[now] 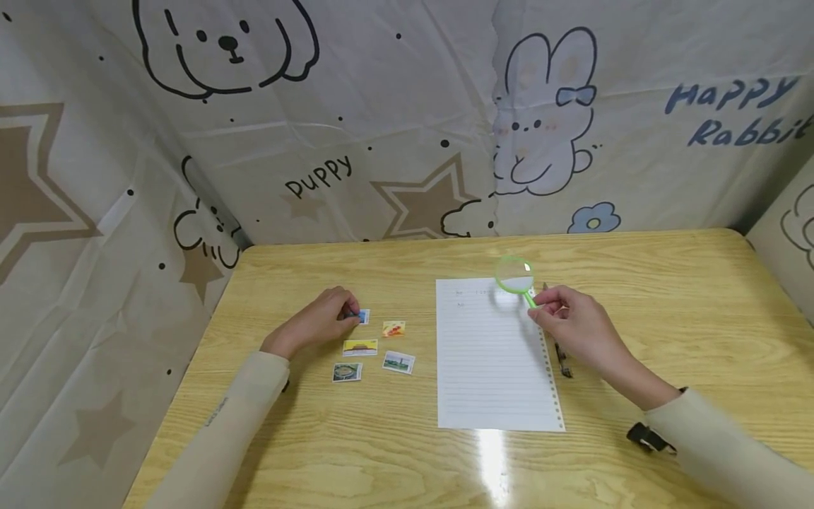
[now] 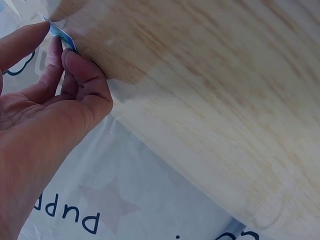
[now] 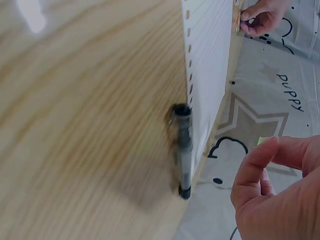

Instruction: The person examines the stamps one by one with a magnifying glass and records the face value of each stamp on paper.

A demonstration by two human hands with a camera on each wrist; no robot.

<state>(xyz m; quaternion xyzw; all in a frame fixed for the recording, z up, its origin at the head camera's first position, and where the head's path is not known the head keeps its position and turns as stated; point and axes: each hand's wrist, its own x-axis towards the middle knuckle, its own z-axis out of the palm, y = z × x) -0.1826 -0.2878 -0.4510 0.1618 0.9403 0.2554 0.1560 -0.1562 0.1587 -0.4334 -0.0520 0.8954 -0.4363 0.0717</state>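
Observation:
Between the thumb and fingers of my left hand [image 1: 318,318] is a small blue stamp [image 1: 364,316], partly hidden by the fingertips. The left wrist view shows the same stamp [image 2: 63,37] tilted in the pinch. Near that hand lie a red-and-yellow stamp [image 1: 393,329], a yellow stamp with a building [image 1: 360,348], a green landscape stamp [image 1: 398,363] and a dark stamp with an oval shape [image 1: 347,372]. My right hand [image 1: 575,322] pinches the green handle of a magnifying glass [image 1: 514,275], its round lens over the top right of a lined sheet [image 1: 496,367].
A pen [image 3: 184,155] lies along the sheet's perforated right edge, partly beneath the right hand in the head view. The wooden table [image 1: 687,318] meets a printed cloth [image 1: 343,141] at its back and left.

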